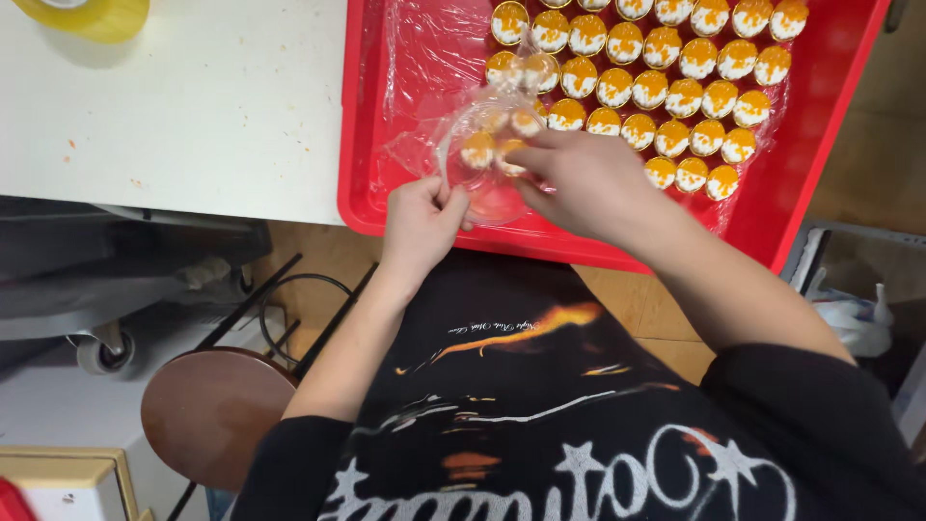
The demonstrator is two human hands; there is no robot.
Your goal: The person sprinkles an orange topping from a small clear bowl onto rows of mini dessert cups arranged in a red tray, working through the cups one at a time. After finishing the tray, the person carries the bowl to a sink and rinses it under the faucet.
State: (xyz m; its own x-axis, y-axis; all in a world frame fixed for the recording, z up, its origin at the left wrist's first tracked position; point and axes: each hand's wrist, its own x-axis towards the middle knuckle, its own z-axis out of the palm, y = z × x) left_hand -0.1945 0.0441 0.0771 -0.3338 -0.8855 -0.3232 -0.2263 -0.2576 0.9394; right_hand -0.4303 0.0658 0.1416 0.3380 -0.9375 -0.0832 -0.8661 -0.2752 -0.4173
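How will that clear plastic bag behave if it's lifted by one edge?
The clear plastic bag looks thin and crinkled, so probably floppy. The small orange-and-white pieces inside would likely slide toward the bottom. The left hand pinches its edge; the film may be slippery.

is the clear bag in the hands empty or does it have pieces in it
Not empty: a few orange-and-white pieces show through the clear bag, held by the left hand and right hand.

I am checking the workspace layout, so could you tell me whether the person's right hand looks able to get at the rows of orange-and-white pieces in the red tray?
Probably yes: the right hand already lies over the red tray, beside the orange-and-white pieces, with nothing between.
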